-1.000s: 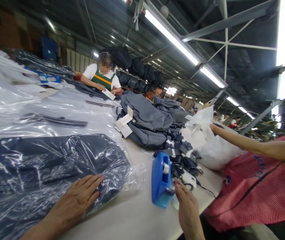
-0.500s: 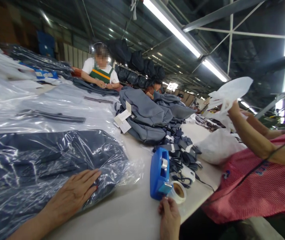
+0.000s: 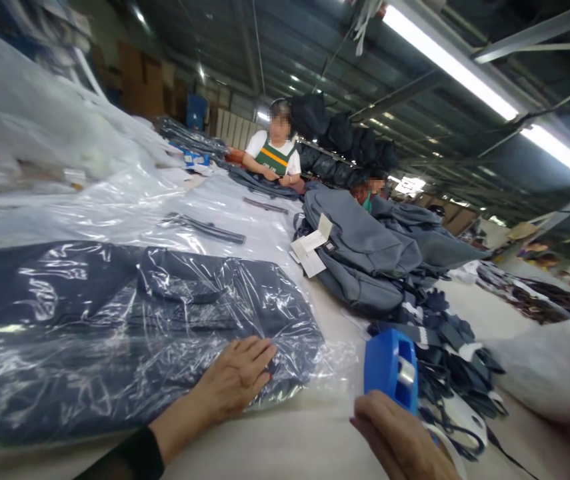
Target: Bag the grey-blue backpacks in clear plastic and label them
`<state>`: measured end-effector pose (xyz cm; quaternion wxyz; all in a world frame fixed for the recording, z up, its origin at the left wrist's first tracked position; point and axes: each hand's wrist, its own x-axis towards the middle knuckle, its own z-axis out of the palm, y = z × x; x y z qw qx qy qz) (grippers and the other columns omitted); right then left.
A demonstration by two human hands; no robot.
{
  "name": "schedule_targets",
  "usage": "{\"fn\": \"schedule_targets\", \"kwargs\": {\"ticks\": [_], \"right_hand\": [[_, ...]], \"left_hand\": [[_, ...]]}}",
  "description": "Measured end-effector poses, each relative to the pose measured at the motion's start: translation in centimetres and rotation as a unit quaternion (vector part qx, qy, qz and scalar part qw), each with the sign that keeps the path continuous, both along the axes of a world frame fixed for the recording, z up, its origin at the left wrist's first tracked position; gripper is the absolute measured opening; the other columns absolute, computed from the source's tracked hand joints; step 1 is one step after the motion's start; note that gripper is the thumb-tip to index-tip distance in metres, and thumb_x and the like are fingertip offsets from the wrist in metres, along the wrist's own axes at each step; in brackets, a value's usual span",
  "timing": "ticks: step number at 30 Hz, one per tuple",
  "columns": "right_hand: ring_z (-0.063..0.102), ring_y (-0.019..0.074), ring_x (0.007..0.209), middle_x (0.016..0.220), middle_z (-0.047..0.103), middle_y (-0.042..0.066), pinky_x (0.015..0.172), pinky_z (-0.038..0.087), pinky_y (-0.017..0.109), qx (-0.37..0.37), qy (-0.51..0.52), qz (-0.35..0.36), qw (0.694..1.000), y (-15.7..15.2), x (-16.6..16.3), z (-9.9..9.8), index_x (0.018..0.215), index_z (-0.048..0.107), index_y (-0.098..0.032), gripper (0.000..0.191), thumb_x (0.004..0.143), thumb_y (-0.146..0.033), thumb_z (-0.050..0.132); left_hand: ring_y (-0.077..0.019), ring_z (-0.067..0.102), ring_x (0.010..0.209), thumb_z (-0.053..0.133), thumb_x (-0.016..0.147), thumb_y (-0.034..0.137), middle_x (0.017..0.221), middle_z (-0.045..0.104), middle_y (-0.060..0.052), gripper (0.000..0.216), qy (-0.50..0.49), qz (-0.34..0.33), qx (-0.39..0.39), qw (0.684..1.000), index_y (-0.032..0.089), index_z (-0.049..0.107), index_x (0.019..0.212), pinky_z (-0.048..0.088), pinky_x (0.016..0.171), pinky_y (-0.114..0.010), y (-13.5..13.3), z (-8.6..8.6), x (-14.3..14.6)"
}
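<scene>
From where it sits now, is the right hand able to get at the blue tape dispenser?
Probably yes. The right hand sits right below the blue tape dispenser, seemingly touching its near end, and nothing lies between them. The left hand is apart, flat on the bagged dark garment.

View from my seat along a long pale worktop (image 3: 285, 447) in a factory hall. Overhead, a dark metal roof (image 3: 315, 47) on steel trusses (image 3: 539, 30) carries fluorescent tube lights (image 3: 465, 73) — one long run passes above me, smaller lamps recede toward the far end. Against the far wall stand brown cartons (image 3: 135, 73) and a blue panel (image 3: 195, 110). Dark bags (image 3: 345, 133) hang in a row behind a seated person (image 3: 275, 157) — white shirt, green vest — across from me.
</scene>
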<state>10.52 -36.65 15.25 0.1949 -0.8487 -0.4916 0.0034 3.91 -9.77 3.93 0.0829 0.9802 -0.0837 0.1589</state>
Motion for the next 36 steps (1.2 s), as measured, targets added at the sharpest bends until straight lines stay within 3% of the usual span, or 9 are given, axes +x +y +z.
{"fn": "schedule_targets", "kwargs": {"ticks": [2, 5, 10, 19, 26, 31, 33, 36], "right_hand": [[0.054, 0.0113, 0.065, 0.073, 0.056, -0.002, 0.059, 0.040, 0.022, -0.084, -0.011, 0.065, 0.994, 3.2, 1.8, 2.0, 0.078, 0.048, -0.024, 0.020, 0.096, -0.026, 0.041], [0.050, 0.0115, 0.066, 0.074, 0.053, -0.002, 0.061, 0.037, 0.024, -0.172, -0.012, 0.123, 0.977, 7.6, 4.3, 3.0, 0.077, 0.047, -0.022, 0.020, 0.096, -0.023, 0.041], [0.049, 0.0123, 0.067, 0.074, 0.054, -0.001, 0.061, 0.033, 0.025, -0.254, -0.004, 0.181, 0.950, 12.1, 7.4, 2.3, 0.080, 0.054, -0.020, 0.015, 0.093, -0.019, 0.047], [0.055, 0.0120, 0.071, 0.078, 0.060, 0.000, 0.062, 0.033, 0.022, -0.311, 0.017, 0.204, 0.928, 15.0, 11.1, 0.0, 0.083, 0.058, -0.018, 0.010, 0.089, -0.013, 0.053], [0.057, 0.0108, 0.067, 0.072, 0.063, -0.005, 0.059, 0.031, 0.021, -0.322, 0.052, 0.153, 0.933, 15.7, 12.8, -2.3, 0.084, 0.062, -0.023, 0.008, 0.081, -0.021, 0.069], [0.056, 0.0158, 0.065, 0.073, 0.063, -0.002, 0.054, 0.025, 0.025, -0.300, -0.015, 0.058, 0.952, 16.2, 15.2, -2.6, 0.077, 0.060, -0.021, 0.038, 0.059, -0.044, 0.085], [0.057, 0.0165, 0.067, 0.075, 0.063, -0.001, 0.055, 0.028, 0.025, -0.282, -0.040, 0.018, 0.958, 15.8, 15.3, -2.3, 0.077, 0.060, -0.020, 0.031, 0.065, -0.038, 0.082], [0.059, 0.0171, 0.076, 0.083, 0.065, 0.003, 0.066, 0.038, 0.027, -0.223, -0.084, -0.021, 0.971, 14.2, 12.9, -2.1, 0.085, 0.060, -0.019, 0.005, 0.087, -0.023, 0.060]], "left_hand": [[-0.0278, 0.054, 0.118, 0.053, 0.092, 0.024, 0.133, 0.058, -0.009, 0.041, -0.016, -0.003, -0.013, 1.000, 0.015, 0.049, 0.132, 0.046, 0.094, -0.047, -0.1, -0.3, -0.1], [-0.0255, 0.053, 0.118, 0.050, 0.094, 0.026, 0.131, 0.058, -0.008, 0.039, -0.044, -0.002, -0.037, 0.998, 0.016, 0.048, 0.132, 0.044, 0.095, -0.044, -0.3, -0.7, -0.2], [-0.0238, 0.055, 0.113, 0.049, 0.095, 0.031, 0.128, 0.060, -0.007, 0.038, -0.048, -0.007, -0.053, 0.997, 0.017, 0.049, 0.130, 0.044, 0.092, -0.040, -0.3, -0.6, -0.2], [-0.0240, 0.057, 0.112, 0.044, 0.095, 0.030, 0.129, 0.060, -0.009, 0.037, -0.048, -0.018, -0.046, 0.998, 0.015, 0.051, 0.128, 0.044, 0.092, -0.039, -0.4, -0.7, 0.1], [-0.0228, 0.058, 0.111, 0.047, 0.092, 0.029, 0.128, 0.062, -0.007, 0.038, -0.052, -0.017, -0.029, 0.998, 0.015, 0.053, 0.127, 0.045, 0.093, -0.036, -0.3, -1.0, 0.1], [-0.0231, 0.059, 0.111, 0.046, 0.093, 0.028, 0.129, 0.061, -0.006, 0.038, -0.043, -0.013, -0.009, 0.999, 0.016, 0.051, 0.129, 0.046, 0.091, -0.037, -0.2, -1.1, 0.2], [-0.0239, 0.059, 0.110, 0.046, 0.093, 0.029, 0.129, 0.061, -0.008, 0.039, -0.041, -0.014, -0.004, 0.999, 0.015, 0.051, 0.129, 0.047, 0.088, -0.038, -0.2, -0.8, 0.3], [-0.0246, 0.059, 0.109, 0.046, 0.094, 0.030, 0.128, 0.061, -0.009, 0.038, -0.039, -0.020, -0.005, 0.999, 0.013, 0.052, 0.128, 0.048, 0.086, -0.038, -0.1, -0.1, 0.2]]}}
